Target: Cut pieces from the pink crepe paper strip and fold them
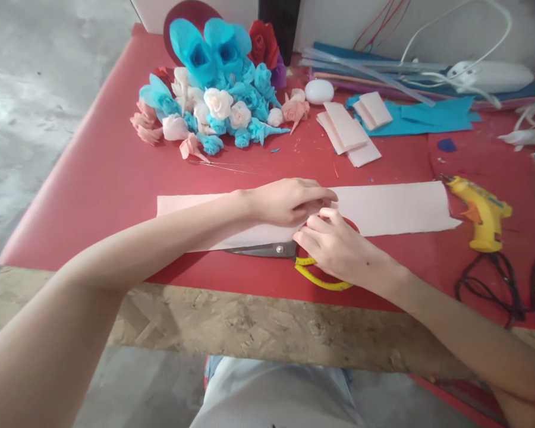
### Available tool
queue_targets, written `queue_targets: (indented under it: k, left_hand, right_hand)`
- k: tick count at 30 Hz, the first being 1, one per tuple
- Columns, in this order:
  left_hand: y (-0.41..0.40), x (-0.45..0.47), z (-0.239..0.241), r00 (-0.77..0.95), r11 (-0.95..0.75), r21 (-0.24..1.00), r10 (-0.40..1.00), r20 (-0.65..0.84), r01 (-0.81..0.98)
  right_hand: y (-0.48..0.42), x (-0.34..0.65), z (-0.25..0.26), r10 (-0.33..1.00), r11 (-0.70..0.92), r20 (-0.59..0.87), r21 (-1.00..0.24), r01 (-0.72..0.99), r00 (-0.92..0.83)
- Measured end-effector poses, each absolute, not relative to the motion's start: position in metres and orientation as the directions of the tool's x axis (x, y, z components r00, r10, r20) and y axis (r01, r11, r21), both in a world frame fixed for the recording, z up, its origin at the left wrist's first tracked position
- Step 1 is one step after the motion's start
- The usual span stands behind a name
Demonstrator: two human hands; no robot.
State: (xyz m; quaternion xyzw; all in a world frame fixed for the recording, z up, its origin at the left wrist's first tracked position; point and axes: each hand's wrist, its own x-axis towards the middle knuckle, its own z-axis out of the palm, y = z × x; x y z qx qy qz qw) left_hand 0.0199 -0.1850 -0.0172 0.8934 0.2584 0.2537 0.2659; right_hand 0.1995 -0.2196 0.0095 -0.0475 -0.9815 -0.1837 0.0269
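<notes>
A long pale pink paper strip [396, 208] lies across the red sheet [98, 172] covering the table. My left hand [289, 201] rests palm down on the strip's middle, fingers stretched flat. My right hand [339, 246] sits just right of it, fingers curled and pinching at the strip's near edge. Under my right hand lie scissors [267, 249] with yellow and red handles, blades pointing left and closed.
A heap of blue, white and pink paper flowers [218, 101] stands at the back. Cut pink pieces [350, 134], blue sheets [428, 116] and glue sticks lie behind the strip. A yellow glue gun [481, 214] with black cord [490, 285] is at right. The bare wooden table edge [258, 324] runs nearest me.
</notes>
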Motion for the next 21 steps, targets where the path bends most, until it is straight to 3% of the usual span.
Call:
queue_targets:
  k: [6, 14, 21]
  left_hand:
    - [-0.186, 0.02, -0.016, 0.742, -0.725, 0.605, 0.595, 0.309, 0.329]
    - [-0.186, 0.021, -0.012, 0.723, -0.663, 0.657, 0.643, 0.252, 0.361]
    - [-0.188, 0.016, 0.004, 0.786, -0.698, 0.64, 0.573, 0.231, 0.321]
  right_hand:
    - [-0.219, 0.2, 0.011, 0.063, 0.956, 0.133, 0.277, 0.098, -0.989]
    - [-0.22, 0.198, 0.011, 0.112, 0.972, 0.043, 0.202, 0.119, -0.993]
    - [-0.217, 0.208, 0.01, 0.109, 0.985, 0.062, 0.128, 0.116, -0.992]
